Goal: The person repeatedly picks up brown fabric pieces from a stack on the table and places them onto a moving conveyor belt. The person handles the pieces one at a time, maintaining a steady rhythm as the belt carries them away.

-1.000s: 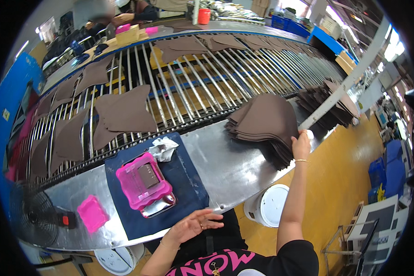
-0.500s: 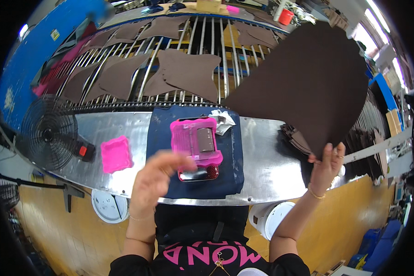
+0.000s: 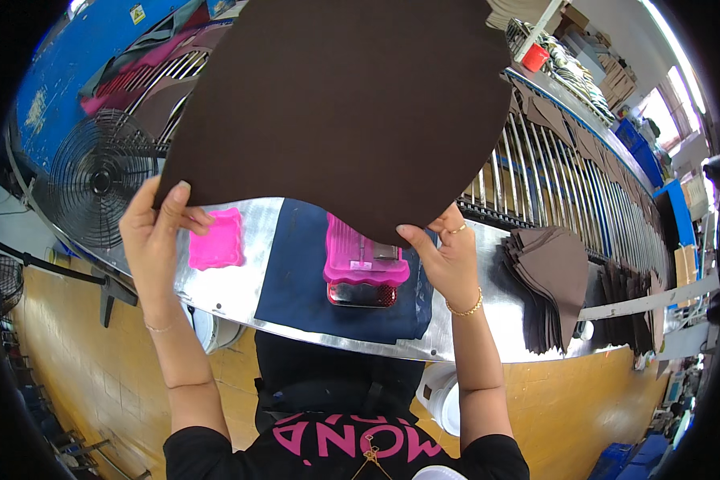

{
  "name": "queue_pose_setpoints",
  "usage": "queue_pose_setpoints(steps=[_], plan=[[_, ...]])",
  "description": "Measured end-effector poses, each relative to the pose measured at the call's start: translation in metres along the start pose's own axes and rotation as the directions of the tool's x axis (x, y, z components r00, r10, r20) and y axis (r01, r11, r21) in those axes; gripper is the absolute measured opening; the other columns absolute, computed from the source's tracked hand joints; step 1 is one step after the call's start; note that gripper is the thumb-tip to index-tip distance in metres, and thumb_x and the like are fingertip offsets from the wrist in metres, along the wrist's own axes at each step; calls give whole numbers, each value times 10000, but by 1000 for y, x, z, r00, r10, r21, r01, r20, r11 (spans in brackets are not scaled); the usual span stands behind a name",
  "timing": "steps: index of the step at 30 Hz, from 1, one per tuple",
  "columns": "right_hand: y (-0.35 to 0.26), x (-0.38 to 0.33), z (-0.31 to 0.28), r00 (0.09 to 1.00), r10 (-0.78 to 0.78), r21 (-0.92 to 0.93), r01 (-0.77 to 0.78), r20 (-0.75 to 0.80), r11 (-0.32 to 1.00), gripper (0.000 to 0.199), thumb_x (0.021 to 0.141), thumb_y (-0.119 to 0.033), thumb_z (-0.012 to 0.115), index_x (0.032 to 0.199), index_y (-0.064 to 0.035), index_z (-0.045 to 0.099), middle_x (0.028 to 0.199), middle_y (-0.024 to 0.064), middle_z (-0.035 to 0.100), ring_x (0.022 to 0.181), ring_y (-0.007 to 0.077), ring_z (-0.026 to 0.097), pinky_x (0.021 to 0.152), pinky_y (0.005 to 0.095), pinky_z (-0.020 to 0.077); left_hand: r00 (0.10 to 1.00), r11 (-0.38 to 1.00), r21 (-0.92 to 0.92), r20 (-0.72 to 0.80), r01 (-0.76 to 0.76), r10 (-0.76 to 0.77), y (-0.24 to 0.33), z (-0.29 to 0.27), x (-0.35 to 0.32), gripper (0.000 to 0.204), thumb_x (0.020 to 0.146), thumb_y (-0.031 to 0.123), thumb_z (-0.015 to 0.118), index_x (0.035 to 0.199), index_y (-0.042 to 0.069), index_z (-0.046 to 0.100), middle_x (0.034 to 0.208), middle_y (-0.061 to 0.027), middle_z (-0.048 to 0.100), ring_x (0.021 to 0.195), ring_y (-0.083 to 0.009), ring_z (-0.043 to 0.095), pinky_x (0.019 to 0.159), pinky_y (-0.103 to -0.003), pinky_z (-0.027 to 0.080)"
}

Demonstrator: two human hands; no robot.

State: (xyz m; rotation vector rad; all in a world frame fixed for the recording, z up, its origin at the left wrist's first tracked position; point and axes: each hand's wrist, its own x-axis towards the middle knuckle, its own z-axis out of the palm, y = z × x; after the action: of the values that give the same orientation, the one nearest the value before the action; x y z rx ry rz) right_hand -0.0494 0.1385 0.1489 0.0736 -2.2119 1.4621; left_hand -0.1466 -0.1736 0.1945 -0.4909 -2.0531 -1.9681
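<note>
A large dark brown cut panel [image 3: 344, 104], leather-like with curved edges, is held up in front of me by its near edge. My left hand [image 3: 158, 224] pinches its lower left corner between thumb and fingers. At the lower right, my right hand [image 3: 448, 252] grips the edge with the thumb on top. Below it, a pink wavy-edged tray [image 3: 348, 268] sits on a dark blue cloth [image 3: 296, 280], partly covered by the panel. Inside the tray a grey-brown block [image 3: 386, 251] just shows. Under the tray's front lies a shiny red-rimmed item [image 3: 362, 295].
A smaller pink tray [image 3: 216, 240] and a black fan [image 3: 102, 182] stand left on the metal table [image 3: 240, 300]. Stacked brown panels [image 3: 548, 280] lie at right. Beyond runs a rack of metal bars [image 3: 568, 168] bearing more panels. White buckets [image 3: 444, 396] stand below the table.
The brown panel has swung from the right to the middle, now spread before me. My left hand, empty before, has taken its left corner. My view has turned somewhat.
</note>
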Motion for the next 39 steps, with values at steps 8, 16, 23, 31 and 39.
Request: queue_pose_setpoints(steps=[8,16,23,31,39], plan=[[8,9,13,999,-36,-163,39,20,986,172,763,-101,742,913,-41,685,900,111,675,831,287,614,723,340,488,999,995,92,-14,-34,36,4,-13,11,161,897,101,644,993,-28,643,715,-56,639,587,-102,625,539,-205,493],[32,-14,-28,992,-123,-358,106,-25,928,142,735,-49,741,873,-51,707,874,112,691,858,321,620,759,370,480,976,977,203,196,60,-100,-30,13,-3,110,870,53,643,891,-54,645,662,-45,588,522,-83,573,475,-224,430],[70,-76,-72,971,90,-407,-176,-222,896,101,781,-51,718,870,-10,697,850,138,700,760,266,667,712,312,493,847,854,359,507,-377,160,-37,77,2,67,797,18,657,836,-34,640,700,-112,570,561,-220,568,520,-320,427],[57,-139,-147,867,112,-196,-233,-485,953,120,881,-20,653,975,49,626,862,40,676,764,64,568,706,205,457,638,776,247,730,-580,244,-24,149,2,103,752,131,722,797,44,689,784,-73,565,753,-258,583,615,-362,464],[12,-148,-182,789,314,163,-269,-529,949,95,928,-35,585,1010,-6,544,739,-37,520,655,9,452,596,164,399,590,805,35,700,-592,403,-6,190,12,209,802,208,712,920,36,691,876,-104,515,837,-270,539,724,-356,462]])
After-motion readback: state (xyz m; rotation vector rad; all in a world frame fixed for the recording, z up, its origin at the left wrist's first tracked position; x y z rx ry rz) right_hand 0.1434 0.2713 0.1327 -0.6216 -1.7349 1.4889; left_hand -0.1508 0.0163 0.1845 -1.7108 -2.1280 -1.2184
